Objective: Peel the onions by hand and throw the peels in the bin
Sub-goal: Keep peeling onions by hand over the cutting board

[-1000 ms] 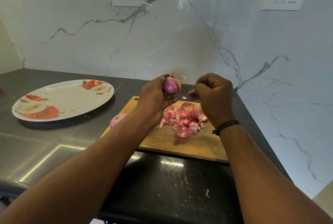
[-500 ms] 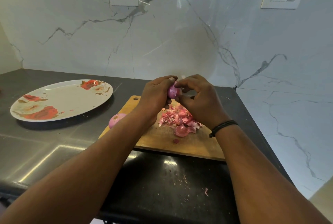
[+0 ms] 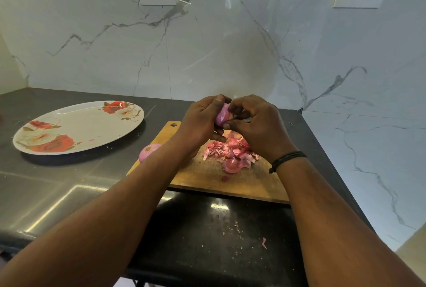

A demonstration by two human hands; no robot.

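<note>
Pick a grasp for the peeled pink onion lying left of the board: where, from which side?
Grip the round peeled pink onion across its rounded middle, from above and the left; the wooden chopping board edge and forearm block its right side.

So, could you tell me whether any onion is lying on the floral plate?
No, the white floral plate holds no onion; a peeled one lies beside the wooden cutting board.

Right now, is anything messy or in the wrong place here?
Yes. A pink peel scrap and small crumbs lie on the dark counter, off the cutting board. The peel pile sits on the board, not in any bin.
</note>
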